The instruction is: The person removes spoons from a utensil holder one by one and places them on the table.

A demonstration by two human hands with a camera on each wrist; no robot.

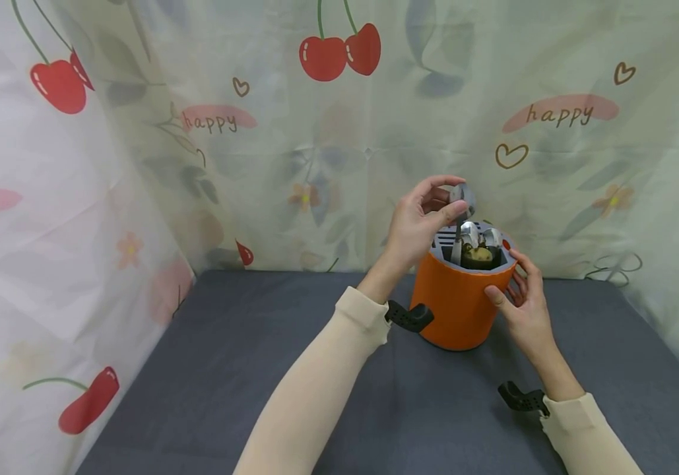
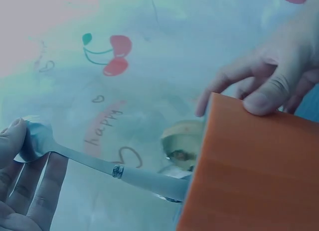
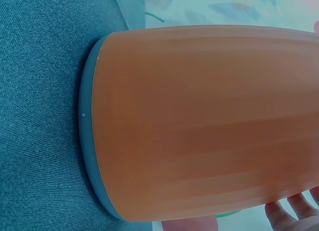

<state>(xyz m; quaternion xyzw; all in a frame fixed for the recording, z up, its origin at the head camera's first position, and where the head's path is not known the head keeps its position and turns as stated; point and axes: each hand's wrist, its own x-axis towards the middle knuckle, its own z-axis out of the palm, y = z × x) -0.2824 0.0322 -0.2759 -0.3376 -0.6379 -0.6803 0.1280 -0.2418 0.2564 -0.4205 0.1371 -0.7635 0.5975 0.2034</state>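
My left hand [image 1: 413, 227] pinches a metal spoon [image 2: 40, 139] by its bowl between thumb and fingers. The spoon's pale handle [image 2: 149, 183] points down into an orange utensil holder [image 1: 458, 303], where its end is hidden. Shiny spoon bowls [image 1: 470, 232] and a gold-coloured one [image 1: 480, 254] stick up inside the holder's opening. With thumb in front and fingers round the side, my right hand [image 1: 526, 313] holds the holder near its top rim. In the right wrist view its fingers [image 3: 281, 216] lie along the orange wall.
The holder stands upright on a dark grey tablecloth [image 1: 244, 369], near the back edge. Its grey top has slots [image 1: 446, 234] and a red dot [image 1: 506, 245]. A printed curtain [image 1: 363, 132] with cherries hangs behind and at the sides.
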